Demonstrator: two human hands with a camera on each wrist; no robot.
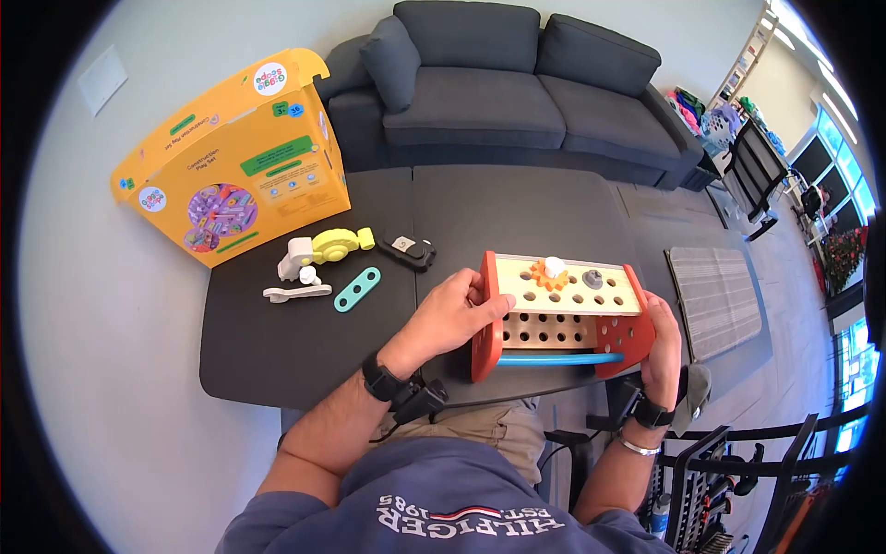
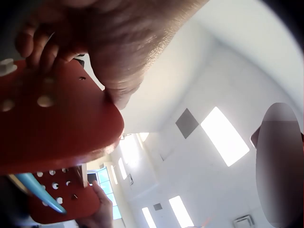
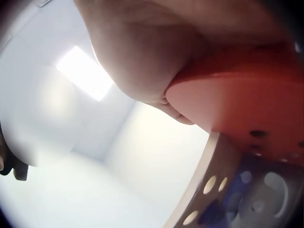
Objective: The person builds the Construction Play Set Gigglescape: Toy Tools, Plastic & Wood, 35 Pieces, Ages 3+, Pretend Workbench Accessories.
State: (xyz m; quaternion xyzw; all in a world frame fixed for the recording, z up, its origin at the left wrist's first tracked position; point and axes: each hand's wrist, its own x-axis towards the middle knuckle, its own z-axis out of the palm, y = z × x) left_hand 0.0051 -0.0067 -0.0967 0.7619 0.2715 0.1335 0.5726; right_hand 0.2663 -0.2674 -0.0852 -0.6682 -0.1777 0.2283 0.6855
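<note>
Both hands hold a wooden toy workbench (image 1: 546, 323) with red end panels, a cream holed top and a blue rod along its near side. My left hand (image 1: 445, 314) grips the left red panel (image 2: 61, 118), its thumb over the top edge and its fingers behind. Around the right red panel (image 3: 242, 104) curls my right hand (image 1: 661, 351), the palm along its outer face. On the top sit an orange gear (image 1: 548, 275) with a white knob (image 1: 554, 266) in it and a grey screw (image 1: 593, 278) to the right. The workbench is at the table's near edge.
A yellow box (image 1: 231, 157) stands at the table's back left. Before it lie a yellow and white toy piece (image 1: 332, 247), a white wrench (image 1: 297, 293), a teal holed strip (image 1: 357, 289) and a black device (image 1: 408, 250). A grey woven mat (image 1: 718, 300) lies at the right.
</note>
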